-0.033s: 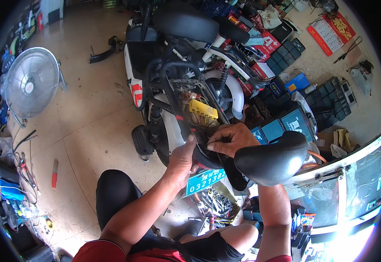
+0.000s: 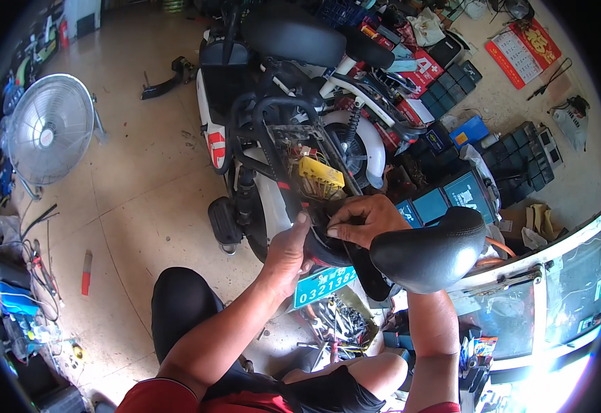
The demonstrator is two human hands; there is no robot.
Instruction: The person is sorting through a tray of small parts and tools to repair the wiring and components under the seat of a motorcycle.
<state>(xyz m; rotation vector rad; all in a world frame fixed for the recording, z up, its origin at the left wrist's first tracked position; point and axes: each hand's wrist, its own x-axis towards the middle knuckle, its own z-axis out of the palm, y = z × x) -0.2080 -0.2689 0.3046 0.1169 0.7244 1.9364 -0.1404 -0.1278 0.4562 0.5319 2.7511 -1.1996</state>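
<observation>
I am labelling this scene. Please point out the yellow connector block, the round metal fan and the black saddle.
yellow connector block (image 2: 321, 176), head view, top face
round metal fan (image 2: 50, 129), head view, hub
black saddle (image 2: 428, 251), head view, upper surface

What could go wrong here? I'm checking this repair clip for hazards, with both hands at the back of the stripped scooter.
1. Both the left hand and right hand press on the black rear part right below the exposed wiring and yellow component; a finger could snag a wire.
2. The raised black seat hangs over the right forearm and might drop.
3. Loose tools lie on the floor by the knees, a likely trip or kneeling hazard.
</observation>
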